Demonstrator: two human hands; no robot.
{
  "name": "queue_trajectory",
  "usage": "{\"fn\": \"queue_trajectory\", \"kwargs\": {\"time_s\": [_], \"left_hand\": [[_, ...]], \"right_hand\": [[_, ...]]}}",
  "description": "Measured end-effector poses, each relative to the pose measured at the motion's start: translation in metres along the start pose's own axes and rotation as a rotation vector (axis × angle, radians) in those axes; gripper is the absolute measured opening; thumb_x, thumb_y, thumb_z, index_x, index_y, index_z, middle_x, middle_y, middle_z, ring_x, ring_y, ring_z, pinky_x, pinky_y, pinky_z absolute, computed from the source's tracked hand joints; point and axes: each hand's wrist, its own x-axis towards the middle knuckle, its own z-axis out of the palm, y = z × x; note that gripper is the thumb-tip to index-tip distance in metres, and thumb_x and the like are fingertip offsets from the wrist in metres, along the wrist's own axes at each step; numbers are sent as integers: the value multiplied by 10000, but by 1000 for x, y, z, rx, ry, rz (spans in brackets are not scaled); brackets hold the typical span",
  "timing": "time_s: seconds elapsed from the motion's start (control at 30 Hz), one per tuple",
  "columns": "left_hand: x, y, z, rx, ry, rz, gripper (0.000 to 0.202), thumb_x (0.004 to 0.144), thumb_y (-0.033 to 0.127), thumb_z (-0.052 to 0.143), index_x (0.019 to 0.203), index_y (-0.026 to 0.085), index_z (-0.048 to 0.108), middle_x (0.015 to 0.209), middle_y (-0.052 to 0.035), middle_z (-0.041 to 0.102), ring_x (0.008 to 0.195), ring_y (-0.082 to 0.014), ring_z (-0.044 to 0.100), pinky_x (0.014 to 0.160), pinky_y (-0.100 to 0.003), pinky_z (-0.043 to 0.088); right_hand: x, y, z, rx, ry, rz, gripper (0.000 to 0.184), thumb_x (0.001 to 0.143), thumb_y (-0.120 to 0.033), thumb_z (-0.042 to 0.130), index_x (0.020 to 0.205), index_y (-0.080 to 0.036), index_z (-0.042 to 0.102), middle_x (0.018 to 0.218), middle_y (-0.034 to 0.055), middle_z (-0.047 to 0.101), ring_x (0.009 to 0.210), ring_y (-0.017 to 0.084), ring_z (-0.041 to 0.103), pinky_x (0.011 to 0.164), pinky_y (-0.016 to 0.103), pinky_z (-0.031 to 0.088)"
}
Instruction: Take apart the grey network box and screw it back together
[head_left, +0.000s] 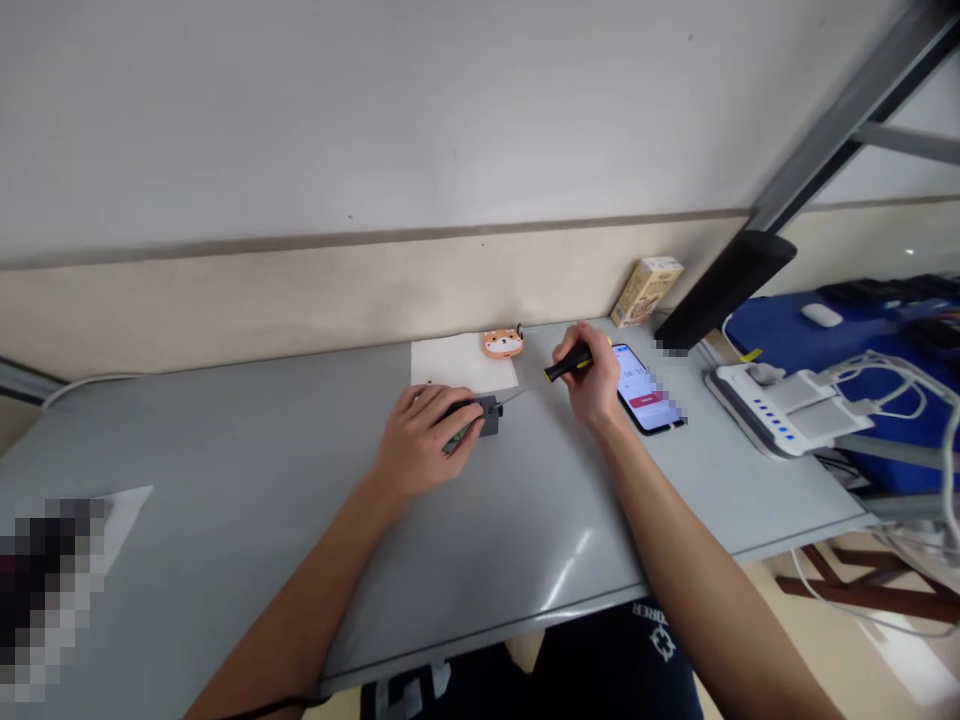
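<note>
My left hand [422, 432] rests on the grey table [225, 480] with its fingers curled over a small dark device [484, 413], holding it down. My right hand [592, 385] is closed round a black and yellow screwdriver [568, 365], whose thin shaft slants down towards the device. A white sheet of paper [457, 362] lies just behind the device. A smartphone [646, 392] with a lit screen lies just right of my right hand.
An orange dog-faced case [502, 343] sits on the paper's far corner. A small yellow carton [646, 290] stands by the wall. A white charging hub [780, 412] with cables sits at the right, beside a blue surface [840, 350]. A black lamp arm [720, 285] leans overhead.
</note>
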Motion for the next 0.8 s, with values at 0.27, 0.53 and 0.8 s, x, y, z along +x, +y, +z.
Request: {"fn": "queue_trajectory", "kwargs": {"time_s": [0.27,0.53,0.8], "left_hand": [[-2,6,5,49,42,-10,178,924,178,665,1078,267,675,1075,-7,783,950,-206,719,910,-398,465],[-3,7,7,71,23,10,178,939,128,627,1018,273,694,1068,-4,776,913,-198,694,885,-395,455],[-10,9,9,42,-8,45,230,942,108,632,1108,255,692,1164,-40,756,1020,-218,680,908,-398,473]], "right_hand": [[-3,-8,1,-42,-27,-23,540,902,-625,564,543,-222,565,477,-14,366,409,97,311,424,296,202],[-9,-16,4,-108,-1,-53,533,906,-629,555,557,-227,548,495,-3,391,425,106,333,435,308,206],[-9,7,13,-185,-1,60,500,942,-681,537,831,-222,702,626,1,552,548,124,476,509,278,332]]}}
